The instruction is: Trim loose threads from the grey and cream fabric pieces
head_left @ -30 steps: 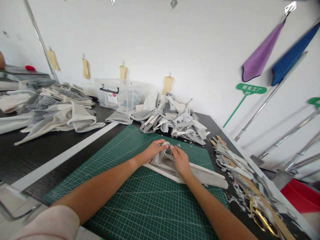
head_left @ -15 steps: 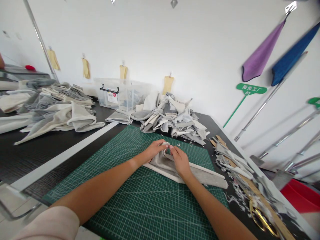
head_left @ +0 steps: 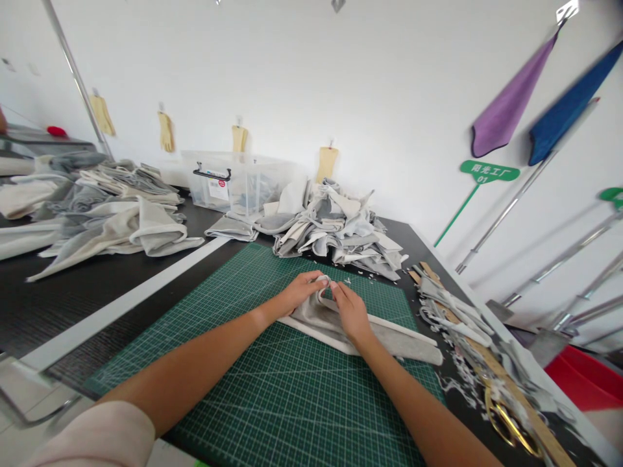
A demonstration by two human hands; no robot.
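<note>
The left hand and right hand pinched the folded end of the grey cloth, which stretched away to the right.

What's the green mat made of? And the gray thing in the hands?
The green cutting mat looks like matte, rubbery plastic: dull, printed with a white grid. The gray cloth piece, held by the left hand and right hand, looks like soft fabric, maybe fleece: it folds and wrinkles.
</note>
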